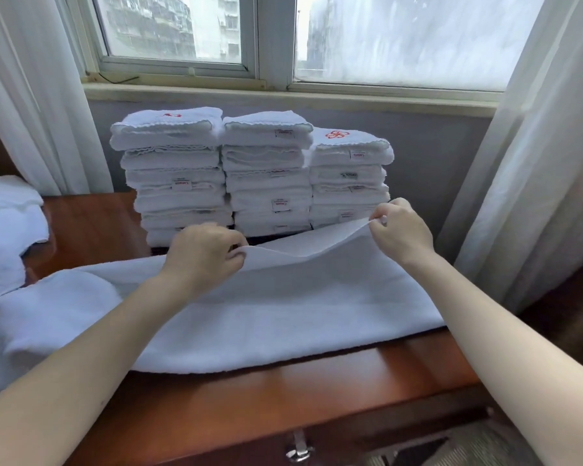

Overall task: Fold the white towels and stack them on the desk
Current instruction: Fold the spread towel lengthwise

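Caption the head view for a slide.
Left hand and right hand pinch the far edge of a white towel on the wooden desk, before three folded-towel stacks.

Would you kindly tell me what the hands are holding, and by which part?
Both hands pinch the far edge of the white towel lying across the desk: the left hand mid-edge, the right hand higher, near the right end.

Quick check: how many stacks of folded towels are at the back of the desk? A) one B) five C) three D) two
C: three stacks stand side by side behind the spread towel, whose far edge the left hand and right hand pinch.
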The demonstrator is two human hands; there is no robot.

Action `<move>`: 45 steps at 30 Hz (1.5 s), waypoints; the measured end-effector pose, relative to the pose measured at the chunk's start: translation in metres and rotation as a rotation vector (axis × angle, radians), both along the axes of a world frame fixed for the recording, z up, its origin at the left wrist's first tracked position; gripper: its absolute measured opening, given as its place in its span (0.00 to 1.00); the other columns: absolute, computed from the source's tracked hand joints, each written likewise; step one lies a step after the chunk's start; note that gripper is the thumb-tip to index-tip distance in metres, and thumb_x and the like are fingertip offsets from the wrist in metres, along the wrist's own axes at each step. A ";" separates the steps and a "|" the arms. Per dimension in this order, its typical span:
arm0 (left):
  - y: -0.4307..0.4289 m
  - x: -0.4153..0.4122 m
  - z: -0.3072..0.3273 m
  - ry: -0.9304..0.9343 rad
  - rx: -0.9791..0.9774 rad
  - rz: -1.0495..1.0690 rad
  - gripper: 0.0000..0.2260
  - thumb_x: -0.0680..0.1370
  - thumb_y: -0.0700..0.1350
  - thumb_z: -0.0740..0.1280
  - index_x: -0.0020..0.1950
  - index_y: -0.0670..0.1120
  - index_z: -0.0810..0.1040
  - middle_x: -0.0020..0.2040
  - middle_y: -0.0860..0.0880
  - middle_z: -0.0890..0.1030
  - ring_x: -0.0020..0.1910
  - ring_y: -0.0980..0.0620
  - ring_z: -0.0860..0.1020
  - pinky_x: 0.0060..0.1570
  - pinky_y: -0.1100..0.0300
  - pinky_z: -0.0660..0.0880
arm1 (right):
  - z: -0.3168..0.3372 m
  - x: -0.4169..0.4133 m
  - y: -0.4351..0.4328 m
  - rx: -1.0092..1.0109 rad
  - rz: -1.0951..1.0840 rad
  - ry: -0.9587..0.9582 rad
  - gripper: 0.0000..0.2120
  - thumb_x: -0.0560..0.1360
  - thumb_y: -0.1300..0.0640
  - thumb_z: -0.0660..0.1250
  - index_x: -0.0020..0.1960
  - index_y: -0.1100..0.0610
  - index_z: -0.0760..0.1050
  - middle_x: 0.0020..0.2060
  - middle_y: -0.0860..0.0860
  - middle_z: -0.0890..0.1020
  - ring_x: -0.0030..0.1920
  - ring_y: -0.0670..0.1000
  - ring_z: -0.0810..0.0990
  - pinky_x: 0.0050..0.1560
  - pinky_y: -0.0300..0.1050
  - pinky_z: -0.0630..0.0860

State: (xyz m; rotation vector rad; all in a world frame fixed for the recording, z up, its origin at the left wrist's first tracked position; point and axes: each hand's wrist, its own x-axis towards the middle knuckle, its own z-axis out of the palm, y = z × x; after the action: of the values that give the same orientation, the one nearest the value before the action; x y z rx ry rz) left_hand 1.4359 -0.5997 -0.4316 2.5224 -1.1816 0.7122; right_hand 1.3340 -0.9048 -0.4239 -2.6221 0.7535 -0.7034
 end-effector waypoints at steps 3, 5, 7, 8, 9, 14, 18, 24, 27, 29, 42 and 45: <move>0.002 -0.010 -0.015 0.123 0.108 -0.006 0.06 0.77 0.51 0.68 0.52 0.54 0.82 0.37 0.57 0.74 0.38 0.54 0.71 0.33 0.59 0.62 | -0.009 -0.016 0.001 -0.072 -0.028 0.103 0.14 0.77 0.58 0.57 0.50 0.53 0.81 0.56 0.52 0.74 0.48 0.60 0.77 0.46 0.48 0.73; 0.003 -0.016 -0.023 0.216 0.197 0.000 0.07 0.77 0.55 0.68 0.53 0.57 0.80 0.37 0.57 0.73 0.38 0.56 0.70 0.33 0.59 0.61 | -0.016 -0.025 0.003 -0.144 -0.065 0.246 0.15 0.77 0.58 0.57 0.53 0.52 0.82 0.56 0.54 0.74 0.52 0.61 0.77 0.50 0.49 0.72; 0.005 -0.020 -0.027 0.292 0.238 0.007 0.10 0.76 0.60 0.67 0.54 0.57 0.77 0.37 0.57 0.75 0.37 0.58 0.71 0.32 0.61 0.62 | -0.020 -0.032 0.006 -0.195 -0.089 0.362 0.15 0.76 0.59 0.58 0.56 0.51 0.81 0.58 0.55 0.76 0.56 0.60 0.75 0.50 0.48 0.69; 0.006 -0.022 -0.028 0.305 0.235 0.007 0.11 0.76 0.61 0.66 0.54 0.57 0.76 0.37 0.57 0.75 0.37 0.59 0.70 0.32 0.61 0.63 | -0.021 -0.035 0.009 -0.195 -0.090 0.368 0.15 0.76 0.59 0.58 0.56 0.51 0.81 0.57 0.55 0.77 0.57 0.59 0.73 0.49 0.48 0.67; 0.008 -0.023 -0.029 0.302 0.226 0.008 0.12 0.76 0.61 0.66 0.54 0.56 0.76 0.37 0.57 0.75 0.36 0.60 0.70 0.32 0.62 0.62 | -0.021 -0.036 0.013 -0.184 -0.080 0.349 0.15 0.75 0.59 0.59 0.54 0.52 0.82 0.55 0.54 0.78 0.56 0.59 0.73 0.48 0.47 0.66; 0.020 -0.032 -0.026 0.283 0.164 0.036 0.15 0.76 0.62 0.67 0.58 0.57 0.77 0.43 0.59 0.76 0.42 0.59 0.72 0.37 0.65 0.64 | -0.017 -0.033 0.052 -0.085 0.094 0.231 0.14 0.73 0.57 0.60 0.49 0.48 0.83 0.49 0.50 0.82 0.55 0.56 0.76 0.46 0.46 0.73; 0.043 -0.036 -0.016 0.258 0.095 0.070 0.19 0.75 0.60 0.69 0.63 0.55 0.78 0.57 0.56 0.78 0.56 0.55 0.75 0.54 0.58 0.71 | -0.016 -0.022 0.086 0.071 0.282 0.158 0.12 0.74 0.56 0.61 0.48 0.48 0.83 0.49 0.44 0.82 0.54 0.51 0.78 0.50 0.47 0.77; 0.100 -0.034 -0.008 0.212 0.047 0.192 0.16 0.77 0.56 0.68 0.62 0.53 0.78 0.59 0.55 0.78 0.58 0.53 0.75 0.57 0.56 0.71 | -0.023 0.006 0.155 0.148 0.536 0.113 0.12 0.75 0.55 0.62 0.53 0.46 0.81 0.52 0.42 0.81 0.58 0.47 0.76 0.56 0.46 0.75; 0.130 -0.033 -0.007 0.227 -0.014 0.261 0.14 0.77 0.55 0.68 0.61 0.53 0.79 0.59 0.54 0.78 0.59 0.52 0.75 0.56 0.56 0.71 | -0.026 0.022 0.192 0.158 0.647 0.111 0.13 0.76 0.55 0.62 0.57 0.48 0.80 0.56 0.42 0.80 0.58 0.46 0.75 0.57 0.47 0.74; 0.151 -0.032 -0.008 0.233 -0.053 0.323 0.14 0.78 0.55 0.67 0.61 0.53 0.79 0.60 0.54 0.78 0.59 0.52 0.75 0.56 0.55 0.72 | -0.027 0.032 0.215 0.174 0.709 0.107 0.13 0.76 0.56 0.62 0.59 0.48 0.79 0.57 0.43 0.79 0.59 0.46 0.75 0.57 0.47 0.74; 0.273 -0.026 -0.026 0.449 -0.139 0.776 0.20 0.76 0.60 0.63 0.65 0.54 0.73 0.63 0.55 0.75 0.61 0.53 0.74 0.54 0.55 0.73 | -0.008 0.114 0.340 0.254 0.936 0.167 0.15 0.77 0.53 0.62 0.62 0.48 0.77 0.60 0.44 0.80 0.59 0.46 0.77 0.59 0.48 0.75; 0.285 -0.027 -0.029 0.551 -0.088 0.872 0.24 0.73 0.66 0.63 0.63 0.53 0.71 0.59 0.56 0.76 0.54 0.52 0.76 0.44 0.57 0.71 | -0.002 0.142 0.362 0.230 0.997 0.329 0.17 0.79 0.51 0.63 0.66 0.52 0.75 0.62 0.48 0.79 0.62 0.50 0.77 0.60 0.46 0.73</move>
State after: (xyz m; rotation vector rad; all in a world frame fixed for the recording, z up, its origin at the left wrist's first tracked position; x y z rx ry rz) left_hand 1.4093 -0.3150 -0.4602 2.8169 0.1534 0.1625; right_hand 1.4756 -0.5431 -0.4263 -2.4645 -0.4133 0.1001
